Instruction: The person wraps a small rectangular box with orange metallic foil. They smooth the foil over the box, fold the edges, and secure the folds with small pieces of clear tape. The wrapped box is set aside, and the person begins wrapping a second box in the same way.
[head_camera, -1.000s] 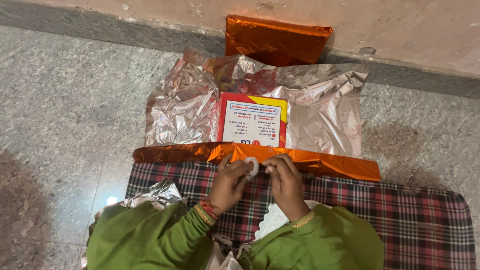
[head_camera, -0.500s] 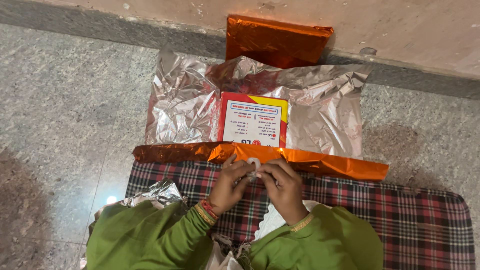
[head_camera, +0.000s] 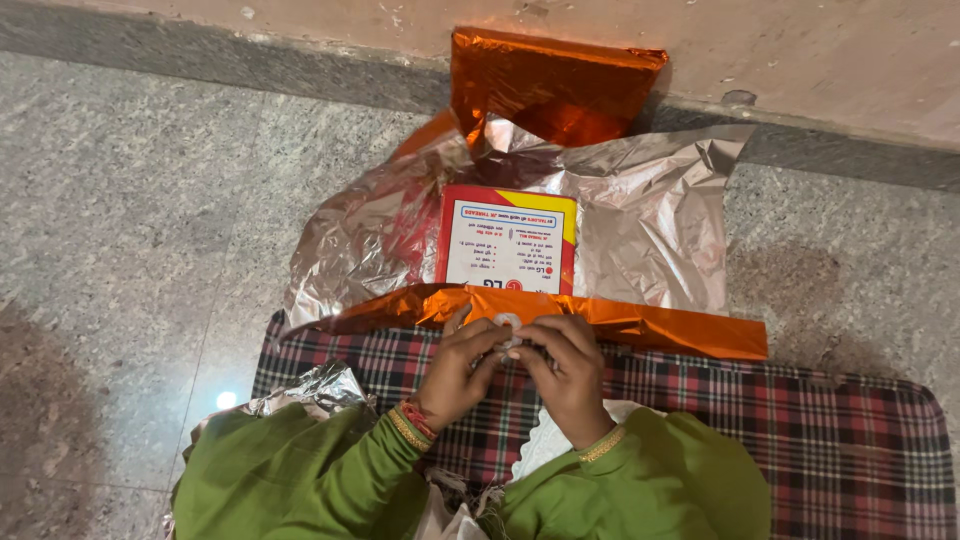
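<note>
A red, yellow and white box (head_camera: 508, 240) lies on a sheet of wrapping foil (head_camera: 650, 230), silver inside and orange outside, spread on the stone floor. The foil's near edge is folded up against the box as an orange band (head_camera: 640, 322). My left hand (head_camera: 457, 368) and my right hand (head_camera: 565, 372) meet just below that band, fingertips pinched together on a small white roll of tape (head_camera: 508, 328). Both wrists wear bangles and green sleeves.
A red and black checked cloth (head_camera: 790, 430) lies under my hands. An orange-wrapped parcel (head_camera: 550, 85) leans on the wall at the back. Crumpled silver foil (head_camera: 315, 385) sits by my left sleeve. Grey stone floor extends to the left.
Both hands have drawn closer together around the white tape roll, now partly hidden by my fingers. The box and foil have not moved.
</note>
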